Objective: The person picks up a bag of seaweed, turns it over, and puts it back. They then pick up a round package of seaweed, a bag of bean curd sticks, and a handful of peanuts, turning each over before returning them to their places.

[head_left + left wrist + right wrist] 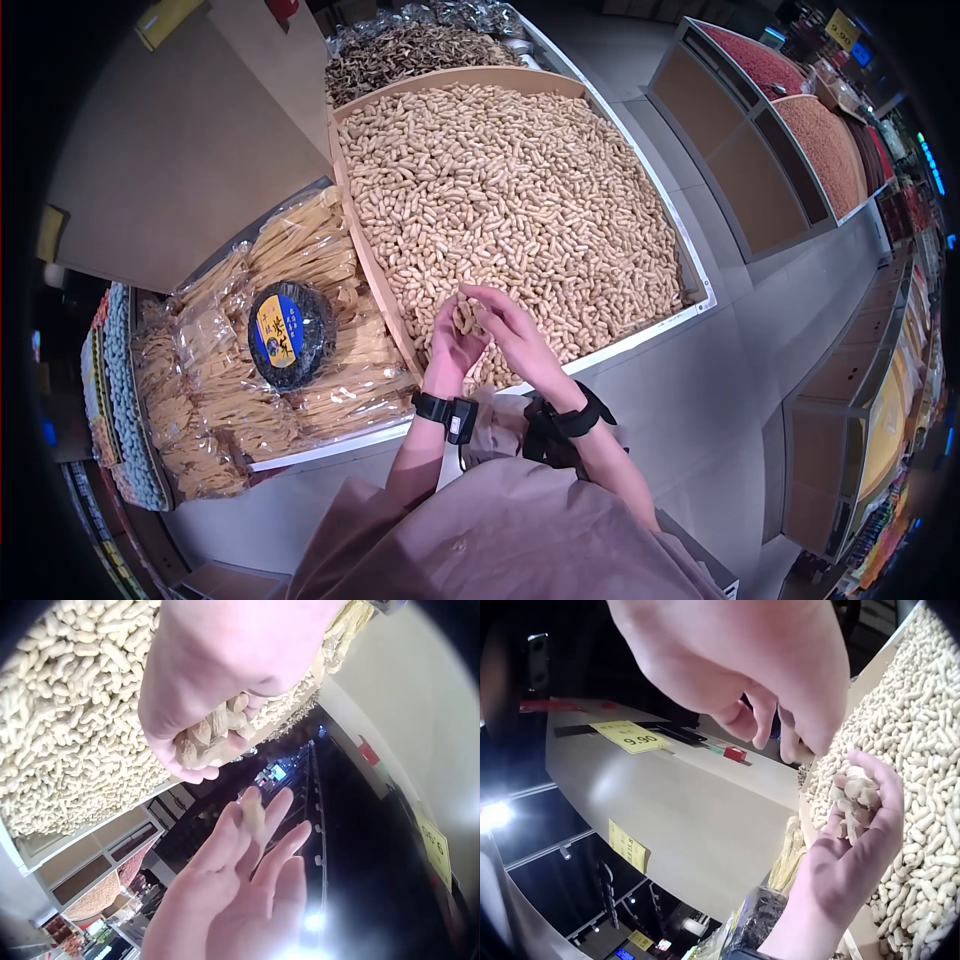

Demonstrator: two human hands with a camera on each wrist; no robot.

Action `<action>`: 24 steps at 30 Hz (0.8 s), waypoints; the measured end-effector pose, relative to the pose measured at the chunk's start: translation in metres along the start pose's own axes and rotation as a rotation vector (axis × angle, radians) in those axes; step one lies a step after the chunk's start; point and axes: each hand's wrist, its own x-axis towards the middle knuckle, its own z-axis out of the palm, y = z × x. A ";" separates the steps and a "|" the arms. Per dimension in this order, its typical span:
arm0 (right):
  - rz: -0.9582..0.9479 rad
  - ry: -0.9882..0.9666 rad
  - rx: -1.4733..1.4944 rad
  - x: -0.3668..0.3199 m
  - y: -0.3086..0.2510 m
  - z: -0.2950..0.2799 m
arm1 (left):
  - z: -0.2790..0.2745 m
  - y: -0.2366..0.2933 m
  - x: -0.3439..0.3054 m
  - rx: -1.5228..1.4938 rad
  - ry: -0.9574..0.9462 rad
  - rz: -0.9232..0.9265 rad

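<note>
Several unshelled peanuts (855, 796) lie in my left hand (456, 348), whose fingers curl round them. In the left wrist view the pale shells (214, 735) show between fingers and palm. My right hand (240, 877) pinches a single peanut (253, 814) between thumb and fingertip, its other fingers loosely bent. Both hands are close together over the near edge of a large bin of peanuts (500, 190). From the head view the right hand partly covers what the left one holds.
Left of the bin lie plastic-wrapped bundles of dried yellow strips (305, 240) and a dark round package (290, 335) with a blue and yellow label. A wooden divider (365, 250) separates them. Dried dark goods (420, 55) sit behind. Another display stand (740, 150) stands across the aisle.
</note>
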 end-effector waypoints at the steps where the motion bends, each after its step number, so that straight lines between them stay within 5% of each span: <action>1: -0.007 -0.026 0.013 -0.001 -0.003 0.002 | 0.002 0.000 -0.002 -0.060 -0.049 -0.002; 4: 0.039 -0.037 0.024 -0.004 -0.008 0.001 | 0.010 0.008 -0.006 -0.009 -0.047 -0.044; 7: -0.020 0.227 0.129 0.002 -0.005 -0.004 | 0.028 0.012 -0.014 0.022 0.003 0.033; 9: -0.009 0.373 0.127 0.003 -0.004 -0.009 | 0.031 0.019 -0.016 -0.203 -0.240 -0.101; 12: 0.203 0.412 0.467 0.005 0.001 -0.001 | 0.045 0.019 -0.032 -0.272 -0.206 -0.024; 16: 0.467 0.215 0.904 0.023 0.012 0.008 | 0.064 0.021 -0.050 -0.197 -0.291 0.086; 24: 0.350 0.286 0.981 0.030 0.025 0.035 | 0.066 0.029 -0.048 -0.146 -0.415 0.209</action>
